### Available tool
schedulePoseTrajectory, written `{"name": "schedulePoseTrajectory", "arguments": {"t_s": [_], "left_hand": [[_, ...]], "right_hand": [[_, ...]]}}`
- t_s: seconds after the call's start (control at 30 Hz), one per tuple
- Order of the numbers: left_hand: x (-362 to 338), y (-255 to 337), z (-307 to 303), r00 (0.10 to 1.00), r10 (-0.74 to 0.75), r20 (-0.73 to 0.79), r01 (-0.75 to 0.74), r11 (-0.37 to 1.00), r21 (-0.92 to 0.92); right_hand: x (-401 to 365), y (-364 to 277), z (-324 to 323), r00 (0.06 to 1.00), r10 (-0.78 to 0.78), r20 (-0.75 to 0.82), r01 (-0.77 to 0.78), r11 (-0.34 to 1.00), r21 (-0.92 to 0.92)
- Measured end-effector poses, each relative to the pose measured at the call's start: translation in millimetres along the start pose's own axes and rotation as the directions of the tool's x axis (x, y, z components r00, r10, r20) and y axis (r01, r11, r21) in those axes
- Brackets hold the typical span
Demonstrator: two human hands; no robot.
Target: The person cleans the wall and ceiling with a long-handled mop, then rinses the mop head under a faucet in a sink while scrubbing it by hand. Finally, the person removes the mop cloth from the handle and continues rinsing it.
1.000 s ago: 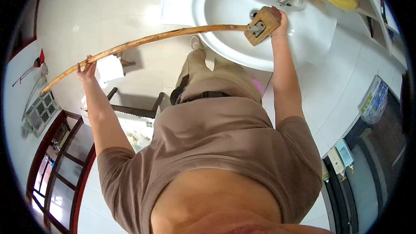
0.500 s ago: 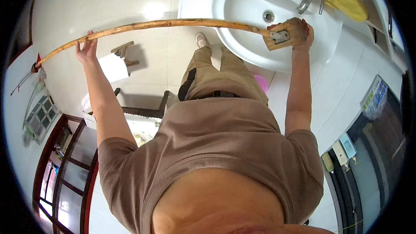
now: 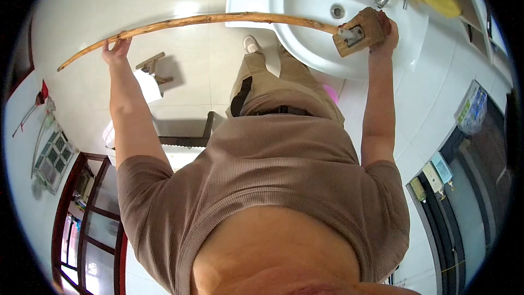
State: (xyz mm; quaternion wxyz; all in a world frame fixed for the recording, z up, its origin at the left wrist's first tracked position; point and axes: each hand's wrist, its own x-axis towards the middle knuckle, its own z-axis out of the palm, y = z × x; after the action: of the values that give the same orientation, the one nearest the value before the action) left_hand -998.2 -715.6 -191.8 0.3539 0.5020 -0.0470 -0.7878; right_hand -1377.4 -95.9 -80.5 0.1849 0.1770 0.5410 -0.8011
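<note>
Over sink rim point(image 3: 314, 65), right hand point(image 3: 385, 35) grips block-headed stick point(image 3: 218, 19) (floor point(image 3: 180, 93) open)

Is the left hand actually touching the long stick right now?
Touching. The head view shows the left hand closed around the long wooden stick near its thin end, no gap; the right hand grips the wooden block at the other end.

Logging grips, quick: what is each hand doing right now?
Left hand: closed around the stick, near its thin end.
Right hand: closed on the wooden block at the stick's other end, above the sink.
</note>
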Motion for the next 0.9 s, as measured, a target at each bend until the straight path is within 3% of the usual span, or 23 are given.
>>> {"name": "schedulePoseTrajectory", "arguments": {"t_s": [0.1,0.17,0.2,0.23,0.3,0.33,0.37,0.43,0.47,0.5,0.53,0.57,0.6,0.63,0.7,0.83,0.9], "left_hand": [[-7,-11,-5,0.997,-0.017,0.069,0.02,0.999,-0.04],[-6,-23,-5,0.995,0.066,-0.077,-0.065,0.998,0.018],[-8,-28,-4,0.997,0.043,-0.057,-0.034,0.988,0.152],[-10,-35,2,0.998,0.042,-0.048,-0.034,0.988,0.153],[-29,-69,29,0.961,0.23,-0.155,-0.082,0.768,0.635],[-66,-92,57,0.952,0.288,-0.1,-0.131,0.682,0.72],[-58,-109,60,0.926,0.37,-0.073,-0.215,0.677,0.704],[-59,-139,73,0.819,0.448,0.358,-0.528,0.346,0.775],[-74,-162,83,0.779,0.431,0.455,-0.61,0.359,0.706],[-124,-203,115,0.727,0.416,0.547,-0.684,0.372,0.627],[-161,-232,141,0.752,0.279,0.597,-0.654,0.428,0.623],[-195,-259,163,0.696,0.133,0.706,-0.703,0.328,0.631],[-226,-284,182,0.621,-0.027,0.783,-0.77,0.163,0.617],[-251,-310,194,0.518,-0.161,0.84,-0.824,0.167,0.541],[-310,-340,222,0.359,-0.288,0.888,-0.931,-0.042,0.363],[-388,-358,283,0.298,-0.408,0.863,-0.947,-0.237,0.215],[-406,-365,302,0.433,-0.663,0.61,-0.875,-0.472,0.109]], "right_hand": [[-6,-10,18,0.999,0.031,0.02,-0.031,0.999,0.016],[13,-3,-1,1.0,0.004,-0.031,-0.005,0.999,-0.046],[13,-7,3,0.997,-0.022,-0.071,0.014,0.994,-0.11],[11,-11,6,0.997,-0.03,-0.071,0.023,0.994,-0.105],[1,-18,26,0.998,0.001,-0.069,-0.003,1.0,-0.017],[-6,-24,42,0.987,-0.045,-0.154,0.028,0.994,-0.108],[0,-23,37,0.992,-0.004,-0.126,-0.005,0.998,-0.07],[-9,-27,51,0.987,-0.105,-0.118,0.093,0.99,-0.105],[1,-22,43,0.98,-0.173,-0.102,0.149,0.967,-0.205],[-10,-28,54,0.979,-0.165,-0.118,0.142,0.973,-0.185],[-10,-26,57,0.976,-0.185,-0.11,0.161,0.967,-0.198],[-10,-26,60,0.974,-0.204,-0.1,0.179,0.961,-0.211],[-11,-28,63,0.965,-0.244,-0.095,0.208,0.934,-0.29],[-31,-40,82,0.973,-0.218,-0.078,0.202,0.964,-0.175],[-28,-40,82,0.974,-0.22,-0.062,0.198,0.948,-0.249],[-44,-49,89,0.959,-0.186,0.212,0.222,0.962,-0.16],[-24,-25,78,0.944,-0.142,0.298,0.224,0.938,-0.265]]}}
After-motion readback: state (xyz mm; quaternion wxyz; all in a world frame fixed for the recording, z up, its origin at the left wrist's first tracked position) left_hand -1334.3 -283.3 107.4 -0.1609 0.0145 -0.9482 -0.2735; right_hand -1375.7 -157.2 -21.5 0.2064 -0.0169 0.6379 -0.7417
